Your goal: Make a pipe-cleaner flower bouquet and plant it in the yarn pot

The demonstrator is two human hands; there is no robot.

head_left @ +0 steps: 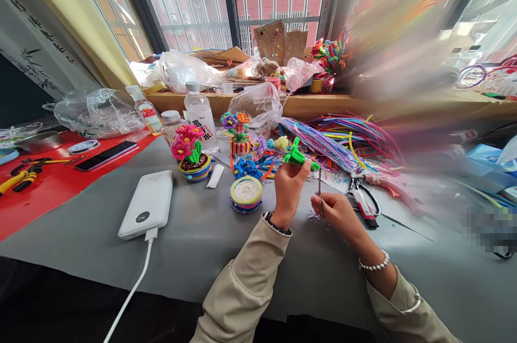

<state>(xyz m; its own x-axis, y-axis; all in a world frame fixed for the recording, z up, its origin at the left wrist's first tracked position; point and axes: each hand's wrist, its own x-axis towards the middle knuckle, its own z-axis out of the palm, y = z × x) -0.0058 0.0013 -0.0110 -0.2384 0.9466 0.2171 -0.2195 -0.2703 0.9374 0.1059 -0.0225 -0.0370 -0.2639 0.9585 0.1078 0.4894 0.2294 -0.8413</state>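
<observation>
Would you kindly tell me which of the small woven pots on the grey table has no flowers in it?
The striped pot nearest the left hand: it shows only white filling, whereas the pink-flower pot and the mixed-flower pot behind it hold bouquets.

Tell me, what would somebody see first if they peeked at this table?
Probably the two hands in the middle: the left hand pinches a bright green fuzzy-wire piece, and the right hand holds a thin stick upright under it. Next, the little pot of pink fuzzy flowers to the left, beside a white power bank. Behind the hands lies a big heap of colourful wires.
</observation>
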